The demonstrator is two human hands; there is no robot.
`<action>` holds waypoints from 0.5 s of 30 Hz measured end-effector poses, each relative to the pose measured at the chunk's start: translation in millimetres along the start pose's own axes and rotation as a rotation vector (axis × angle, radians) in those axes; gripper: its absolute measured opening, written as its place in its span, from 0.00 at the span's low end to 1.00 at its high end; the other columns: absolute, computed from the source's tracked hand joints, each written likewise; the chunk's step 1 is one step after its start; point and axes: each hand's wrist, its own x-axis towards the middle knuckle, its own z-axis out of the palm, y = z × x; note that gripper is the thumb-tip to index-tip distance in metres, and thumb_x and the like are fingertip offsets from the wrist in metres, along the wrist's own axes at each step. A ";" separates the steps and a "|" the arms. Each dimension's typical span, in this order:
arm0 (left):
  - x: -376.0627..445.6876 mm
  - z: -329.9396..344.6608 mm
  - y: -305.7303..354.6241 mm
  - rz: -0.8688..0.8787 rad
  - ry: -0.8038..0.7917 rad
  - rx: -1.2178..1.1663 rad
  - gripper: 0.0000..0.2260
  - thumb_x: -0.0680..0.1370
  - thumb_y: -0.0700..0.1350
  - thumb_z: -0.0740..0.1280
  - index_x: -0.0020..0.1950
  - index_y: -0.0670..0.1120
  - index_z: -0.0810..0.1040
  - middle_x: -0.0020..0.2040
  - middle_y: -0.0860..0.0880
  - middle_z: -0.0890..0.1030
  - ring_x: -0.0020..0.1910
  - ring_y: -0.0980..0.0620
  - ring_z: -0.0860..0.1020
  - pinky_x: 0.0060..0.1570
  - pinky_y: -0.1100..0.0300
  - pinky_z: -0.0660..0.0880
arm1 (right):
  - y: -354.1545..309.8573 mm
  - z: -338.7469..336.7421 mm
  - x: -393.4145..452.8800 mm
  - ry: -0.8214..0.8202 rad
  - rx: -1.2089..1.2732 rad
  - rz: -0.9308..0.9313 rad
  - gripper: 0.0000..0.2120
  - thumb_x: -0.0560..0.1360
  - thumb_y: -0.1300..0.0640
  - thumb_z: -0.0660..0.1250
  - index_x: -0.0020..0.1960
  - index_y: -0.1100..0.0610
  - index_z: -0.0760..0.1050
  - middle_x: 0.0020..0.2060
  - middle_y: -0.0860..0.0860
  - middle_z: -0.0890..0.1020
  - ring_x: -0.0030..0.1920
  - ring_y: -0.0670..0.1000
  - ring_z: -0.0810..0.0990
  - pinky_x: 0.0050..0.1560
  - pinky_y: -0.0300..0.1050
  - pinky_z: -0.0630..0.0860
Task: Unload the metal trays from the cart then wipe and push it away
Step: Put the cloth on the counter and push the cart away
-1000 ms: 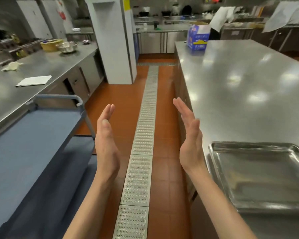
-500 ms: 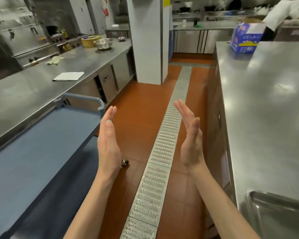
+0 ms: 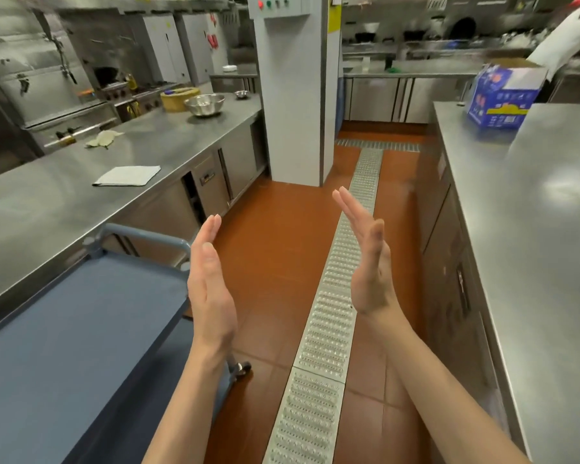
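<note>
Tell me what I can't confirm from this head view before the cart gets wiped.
- Metal trays: none in the head view; the right counter is cut off by the right and bottom edges.
- Cart lower shelf: mostly hidden under its top shelf and the left hand.
- Cart's near end: cut by the bottom edge.
- Folded cloth: wet or dry, cannot tell.
- Person at top right: blurred.

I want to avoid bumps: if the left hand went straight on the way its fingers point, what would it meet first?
Probably nothing near: the left hand points up the aisle past the cart handle, toward the white pillar. Depth is unclear.
</note>
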 end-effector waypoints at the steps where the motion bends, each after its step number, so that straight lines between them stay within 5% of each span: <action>1: 15.5 4.1 -6.4 0.001 0.000 -0.002 0.24 0.88 0.55 0.47 0.81 0.52 0.67 0.79 0.57 0.72 0.79 0.63 0.66 0.79 0.66 0.59 | 6.9 4.9 15.5 -0.003 0.004 -0.006 0.45 0.77 0.23 0.40 0.80 0.49 0.67 0.77 0.40 0.72 0.79 0.40 0.64 0.83 0.57 0.56; 15: 195.5 55.5 -108.6 0.029 0.099 0.064 0.24 0.88 0.53 0.47 0.82 0.48 0.66 0.78 0.56 0.73 0.78 0.63 0.67 0.76 0.70 0.61 | 119.0 69.7 207.3 -0.106 0.065 -0.060 0.43 0.80 0.26 0.40 0.81 0.52 0.65 0.78 0.42 0.71 0.80 0.43 0.64 0.83 0.56 0.57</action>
